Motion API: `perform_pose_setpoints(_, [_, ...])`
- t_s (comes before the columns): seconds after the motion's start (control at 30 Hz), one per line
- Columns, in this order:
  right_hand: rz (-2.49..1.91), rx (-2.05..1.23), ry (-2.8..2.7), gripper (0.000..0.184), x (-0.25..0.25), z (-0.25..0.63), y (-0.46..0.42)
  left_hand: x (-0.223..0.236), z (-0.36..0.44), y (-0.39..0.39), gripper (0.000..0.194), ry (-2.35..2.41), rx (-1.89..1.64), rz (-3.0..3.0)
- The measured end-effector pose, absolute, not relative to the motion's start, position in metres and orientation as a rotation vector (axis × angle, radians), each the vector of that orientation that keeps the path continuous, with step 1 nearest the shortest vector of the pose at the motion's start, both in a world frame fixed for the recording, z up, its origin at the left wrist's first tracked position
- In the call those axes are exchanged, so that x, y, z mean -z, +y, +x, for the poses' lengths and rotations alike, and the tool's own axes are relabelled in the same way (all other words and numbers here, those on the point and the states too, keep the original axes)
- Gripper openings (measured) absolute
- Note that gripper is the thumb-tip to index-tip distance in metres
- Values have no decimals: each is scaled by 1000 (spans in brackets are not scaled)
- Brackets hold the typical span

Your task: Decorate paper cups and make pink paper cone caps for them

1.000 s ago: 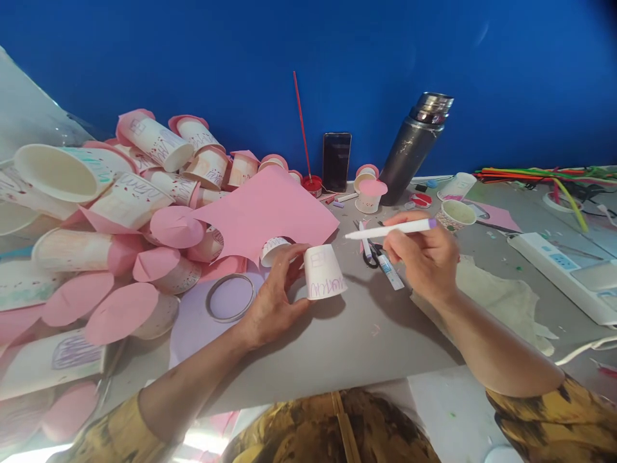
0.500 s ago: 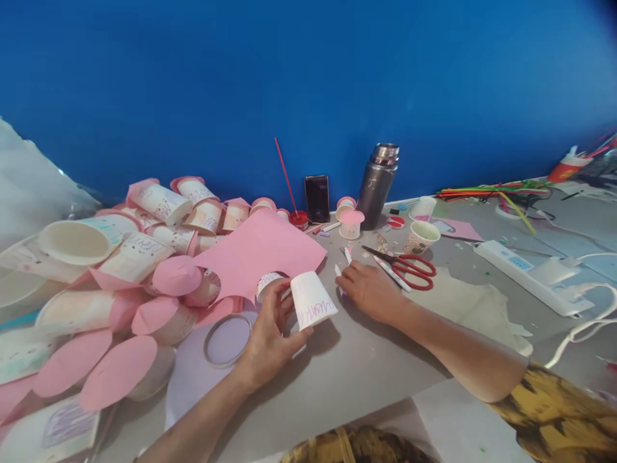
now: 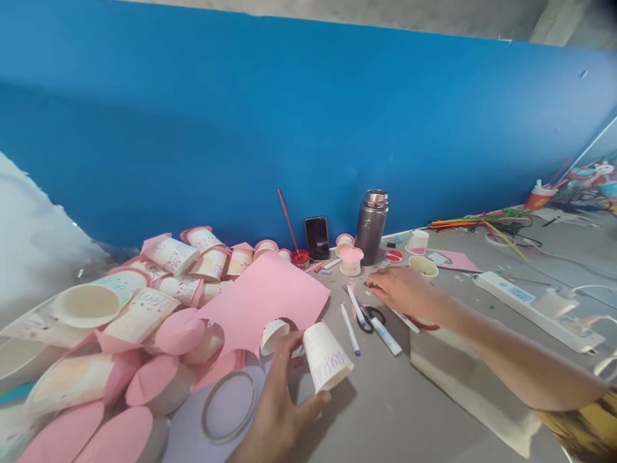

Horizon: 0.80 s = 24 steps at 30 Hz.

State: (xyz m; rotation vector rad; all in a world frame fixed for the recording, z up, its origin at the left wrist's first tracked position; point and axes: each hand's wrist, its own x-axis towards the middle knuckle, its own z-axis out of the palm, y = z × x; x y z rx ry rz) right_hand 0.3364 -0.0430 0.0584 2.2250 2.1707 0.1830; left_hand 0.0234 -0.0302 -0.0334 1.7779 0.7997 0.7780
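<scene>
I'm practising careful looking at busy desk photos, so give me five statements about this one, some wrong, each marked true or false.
1. The left hand holds a white paper cup with purple marks on its side. True.
2. The phone lies flat on the table. False: it is propped upright by the blue wall.
3. The dark flask stands to the right of the phone. True.
4. The grey ring lies on the pink sheet. False: it lies on the purple paper.
5. The right hand holds both white markers. False: they lie on the table.
</scene>
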Motion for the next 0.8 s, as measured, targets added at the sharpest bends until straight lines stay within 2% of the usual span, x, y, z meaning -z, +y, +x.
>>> perform_pose_setpoints(0.17, [2300, -145, 2112, 25, -77, 348, -38, 30, 26, -30, 71, 807, -810, 1797])
perform_pose_setpoints(0.33, [2374, -115, 2155, 23, -92, 343, -19, 44, 26, -26, 80, 804, -832, 1716])
perform_pose_setpoints(0.53, [2431, 19, 2389, 25, -112, 304, 70, 56, 27, -24, 85, 751, -928, 1629])
perform_pose_setpoints(0.57, [2439, 72, 2414, 32, -113, 296, 89, 55, 27, -24, 85, 738, -931, 1601])
perform_pose_setpoints(0.8, [2617, 313, 2353, 34, -99, 253, 189, 51, 20, -19, 83, 659, -970, 1530])
